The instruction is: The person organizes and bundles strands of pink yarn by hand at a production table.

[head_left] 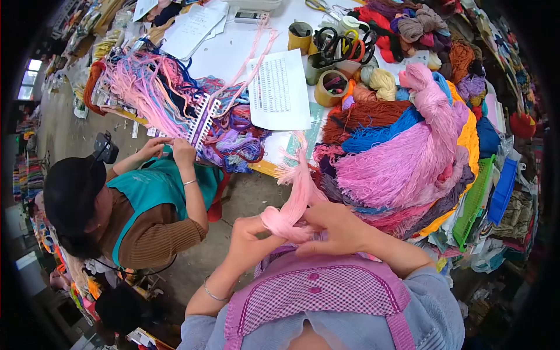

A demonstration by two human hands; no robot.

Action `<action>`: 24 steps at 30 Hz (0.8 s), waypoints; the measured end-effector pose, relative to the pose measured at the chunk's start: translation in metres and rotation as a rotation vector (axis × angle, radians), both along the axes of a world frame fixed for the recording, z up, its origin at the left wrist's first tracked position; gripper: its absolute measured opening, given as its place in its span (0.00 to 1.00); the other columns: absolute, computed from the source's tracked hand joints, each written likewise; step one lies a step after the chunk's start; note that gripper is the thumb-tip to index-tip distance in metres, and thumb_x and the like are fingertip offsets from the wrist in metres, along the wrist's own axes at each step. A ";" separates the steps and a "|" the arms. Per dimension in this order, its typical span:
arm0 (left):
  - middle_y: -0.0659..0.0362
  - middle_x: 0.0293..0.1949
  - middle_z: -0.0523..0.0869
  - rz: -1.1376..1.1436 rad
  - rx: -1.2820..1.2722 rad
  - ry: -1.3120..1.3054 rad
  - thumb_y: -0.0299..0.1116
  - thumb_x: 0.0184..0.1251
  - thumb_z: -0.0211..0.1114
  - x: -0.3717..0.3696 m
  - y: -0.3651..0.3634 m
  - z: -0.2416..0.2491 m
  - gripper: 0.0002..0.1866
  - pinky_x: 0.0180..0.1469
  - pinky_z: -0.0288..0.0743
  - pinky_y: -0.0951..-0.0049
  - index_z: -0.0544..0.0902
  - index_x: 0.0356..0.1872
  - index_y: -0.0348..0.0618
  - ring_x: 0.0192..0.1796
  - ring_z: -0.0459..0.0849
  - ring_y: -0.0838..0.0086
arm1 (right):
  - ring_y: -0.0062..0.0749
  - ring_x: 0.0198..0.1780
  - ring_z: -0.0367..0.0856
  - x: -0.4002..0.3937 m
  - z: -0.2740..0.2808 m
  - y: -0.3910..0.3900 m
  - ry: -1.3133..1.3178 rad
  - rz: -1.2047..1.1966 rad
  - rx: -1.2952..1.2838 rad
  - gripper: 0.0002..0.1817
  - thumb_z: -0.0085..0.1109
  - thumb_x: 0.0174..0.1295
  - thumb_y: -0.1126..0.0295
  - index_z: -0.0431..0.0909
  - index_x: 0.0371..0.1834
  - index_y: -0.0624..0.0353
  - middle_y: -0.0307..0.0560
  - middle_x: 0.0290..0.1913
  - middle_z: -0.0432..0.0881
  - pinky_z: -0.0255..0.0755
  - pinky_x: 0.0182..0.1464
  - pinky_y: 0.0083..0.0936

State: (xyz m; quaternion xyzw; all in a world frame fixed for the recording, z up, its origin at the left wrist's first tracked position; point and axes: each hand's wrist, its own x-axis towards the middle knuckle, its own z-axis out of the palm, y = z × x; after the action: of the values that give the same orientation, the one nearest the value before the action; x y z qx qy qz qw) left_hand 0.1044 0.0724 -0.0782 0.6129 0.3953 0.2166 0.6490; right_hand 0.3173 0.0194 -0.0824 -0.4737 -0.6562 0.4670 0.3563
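Observation:
A light pink yarn skein (298,192) is looped and twisted between my two hands, its frayed end lying up over the table edge. My left hand (251,234) is closed round the looped part. My right hand (335,224) has its fingers bent round the skein's lower right side. To the right, a large pink skein (391,157) lies on a pile of blue, brown and yellow skeins. A printed sheet (280,90) lies beyond my hands on the white table (224,55).
A co-worker (146,198) in a teal apron sits at the left beside multicoloured threads (146,87) and a punched card (203,122). Cups with scissors (338,46) stand at the back. Green (473,201) and blue baskets (503,189) are at the right.

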 end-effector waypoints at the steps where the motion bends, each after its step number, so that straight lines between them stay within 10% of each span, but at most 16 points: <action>1: 0.60 0.34 0.88 0.044 -0.087 -0.052 0.22 0.50 0.68 0.000 0.001 0.004 0.10 0.35 0.75 0.80 0.87 0.37 0.36 0.34 0.85 0.79 | 0.44 0.37 0.78 0.005 -0.001 -0.001 -0.066 0.035 -0.044 0.23 0.69 0.51 0.55 0.79 0.43 0.61 0.51 0.35 0.79 0.70 0.40 0.35; 9: 0.50 0.29 0.86 0.205 -0.645 -0.253 0.22 0.56 0.53 -0.042 0.031 0.001 0.12 0.37 0.75 0.78 0.83 0.36 0.27 0.33 0.85 0.72 | 0.41 0.27 0.78 0.049 -0.053 -0.029 -0.206 -0.115 -0.235 0.17 0.72 0.48 0.53 0.83 0.32 0.54 0.47 0.24 0.77 0.69 0.30 0.35; 15: 0.54 0.36 0.87 -0.010 -0.787 -0.248 0.26 0.67 0.56 0.018 0.032 -0.002 0.12 0.40 0.74 0.80 0.82 0.45 0.29 0.37 0.84 0.78 | 0.43 0.54 0.73 0.021 -0.027 0.019 0.009 0.041 0.023 0.38 0.76 0.40 0.49 0.74 0.55 0.56 0.46 0.47 0.78 0.61 0.59 0.39; 20: 0.58 0.34 0.86 -0.103 -0.722 -0.259 0.27 0.68 0.56 0.033 0.044 -0.002 0.12 0.35 0.71 0.83 0.84 0.42 0.31 0.34 0.81 0.82 | 0.45 0.50 0.74 0.016 -0.036 0.020 0.006 0.137 -0.056 0.15 0.64 0.53 0.65 0.76 0.43 0.55 0.45 0.41 0.78 0.62 0.58 0.42; 24: 0.60 0.29 0.85 -0.168 -0.784 -0.257 0.24 0.63 0.56 0.029 0.048 -0.008 0.11 0.30 0.67 0.83 0.86 0.39 0.32 0.29 0.77 0.84 | 0.49 0.43 0.75 0.017 -0.043 0.010 0.041 0.319 -0.205 0.17 0.64 0.56 0.61 0.75 0.44 0.56 0.50 0.38 0.77 0.66 0.48 0.42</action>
State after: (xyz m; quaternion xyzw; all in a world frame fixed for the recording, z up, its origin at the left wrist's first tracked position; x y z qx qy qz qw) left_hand 0.1331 0.1204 -0.0864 0.3177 0.3123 0.0705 0.8925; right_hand 0.3347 0.0296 -0.1257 -0.3879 -0.6646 0.5915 0.2408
